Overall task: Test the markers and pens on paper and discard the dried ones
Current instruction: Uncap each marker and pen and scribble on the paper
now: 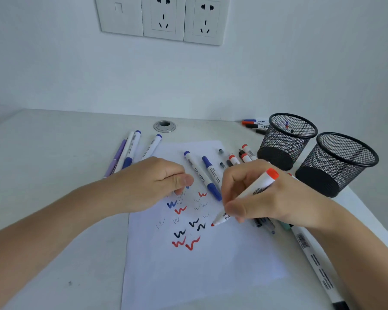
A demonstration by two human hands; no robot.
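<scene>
A white sheet of paper (211, 271) lies on the desk, covered with several red, blue and black zigzag marks. My right hand (271, 198) grips a red marker (254, 189), its uncapped red tip touching the paper at the right of the scribbles. My left hand (152, 182) rests fisted on the paper's upper left part, fingers curled; whether it holds a cap is hidden. Two blue markers (207, 173) lie on the paper between my hands.
Two black mesh pen cups (285, 142) (336, 166) stand at the right. Red markers (244, 154) lie beside them, more markers (254, 124) by the wall. Purple and blue pens (130, 151) lie at the left. A black-capped marker (316, 260) lies along the desk's right edge.
</scene>
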